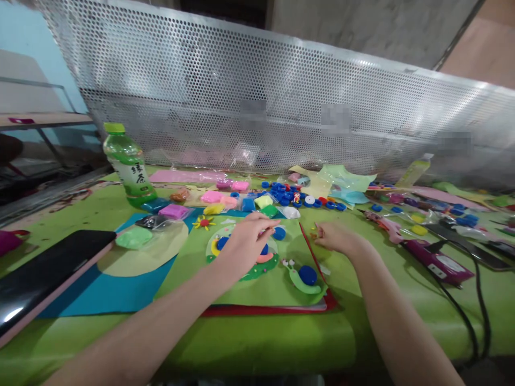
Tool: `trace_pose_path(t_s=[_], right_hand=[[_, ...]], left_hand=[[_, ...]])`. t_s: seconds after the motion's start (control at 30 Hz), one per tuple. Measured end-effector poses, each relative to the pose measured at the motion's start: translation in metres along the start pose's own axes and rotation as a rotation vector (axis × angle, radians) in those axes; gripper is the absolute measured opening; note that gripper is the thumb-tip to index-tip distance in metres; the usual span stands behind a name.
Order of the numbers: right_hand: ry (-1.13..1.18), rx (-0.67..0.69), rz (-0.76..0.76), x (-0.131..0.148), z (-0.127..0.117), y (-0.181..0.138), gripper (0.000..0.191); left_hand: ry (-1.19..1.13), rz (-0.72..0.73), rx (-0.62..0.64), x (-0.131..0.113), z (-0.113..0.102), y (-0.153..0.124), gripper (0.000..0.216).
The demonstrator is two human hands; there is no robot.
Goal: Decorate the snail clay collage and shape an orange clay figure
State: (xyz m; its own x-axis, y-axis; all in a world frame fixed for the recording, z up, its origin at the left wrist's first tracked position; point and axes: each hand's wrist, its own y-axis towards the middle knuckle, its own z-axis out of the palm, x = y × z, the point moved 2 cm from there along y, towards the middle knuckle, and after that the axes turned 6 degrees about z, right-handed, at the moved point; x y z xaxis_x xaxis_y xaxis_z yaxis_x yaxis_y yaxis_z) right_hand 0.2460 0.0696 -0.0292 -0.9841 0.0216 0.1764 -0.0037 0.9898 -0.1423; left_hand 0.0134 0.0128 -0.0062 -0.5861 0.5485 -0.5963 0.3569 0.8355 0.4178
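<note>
My left hand [250, 238] hovers over a green sheet [177, 284], thumb and fingertips pressed together; whatever is between them is too small to make out. Beneath it lies a round clay picture [249, 272] with snail shapes, partly hidden by the hand. A blue clay disc [279, 234] shows just beyond my fingertips. At the sheet's lower right sits a green clay snail [302, 280] with a blue shell. My right hand [332, 237] is closed at the table beside the sheet's right edge, its fingertips by tiny yellow bits [313, 231]. A clay sun [204, 222] marks the upper left corner.
Bagged clay packs [213, 197] and many blue caps [284, 193] lie behind the sheet. A green tea bottle [129, 166] stands at the left, above a phone [52, 268]. On the right are a purple box [438, 261] and black cables [480, 300]. A perforated metal panel [225, 91] closes the back.
</note>
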Motion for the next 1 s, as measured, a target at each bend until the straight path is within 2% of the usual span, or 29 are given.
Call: trace_pose_path(t_s=[0.07, 0.17, 0.3, 0.4, 0.57, 0.7, 0.87, 1.0], right_hand=[[-0.054, 0.038, 0.006, 0.003, 0.002, 0.003, 0.017], [-0.102, 0.075, 0.036, 0.009, 0.005, 0.007, 0.024], [-0.064, 0.084, 0.047, 0.013, 0.006, 0.011, 0.025], [0.054, 0.017, 0.020, 0.006, -0.001, 0.010, 0.020], [0.390, -0.190, -0.009, -0.014, -0.017, 0.012, 0.007], [0.679, -0.164, -0.073, -0.014, -0.018, 0.015, 0.010], [0.889, 0.019, -0.252, 0.007, -0.013, 0.011, 0.017], [1.003, 0.127, -0.349, 0.022, -0.010, 0.004, 0.023]], left_hand=[[0.028, 0.029, 0.050, -0.002, 0.003, 0.001, 0.024], [0.079, 0.071, 0.153, -0.005, 0.009, 0.007, 0.024], [0.173, 0.147, 0.289, -0.012, 0.027, 0.024, 0.023], [0.240, 0.168, 0.395, -0.018, 0.049, 0.043, 0.015], [0.330, 0.096, 0.492, -0.026, 0.083, 0.069, 0.027], [0.357, 0.043, 0.449, -0.028, 0.086, 0.075, 0.029], [0.311, 0.063, 0.249, -0.023, 0.066, 0.066, 0.036], [0.237, 0.087, 0.198, -0.018, 0.051, 0.053, 0.040]])
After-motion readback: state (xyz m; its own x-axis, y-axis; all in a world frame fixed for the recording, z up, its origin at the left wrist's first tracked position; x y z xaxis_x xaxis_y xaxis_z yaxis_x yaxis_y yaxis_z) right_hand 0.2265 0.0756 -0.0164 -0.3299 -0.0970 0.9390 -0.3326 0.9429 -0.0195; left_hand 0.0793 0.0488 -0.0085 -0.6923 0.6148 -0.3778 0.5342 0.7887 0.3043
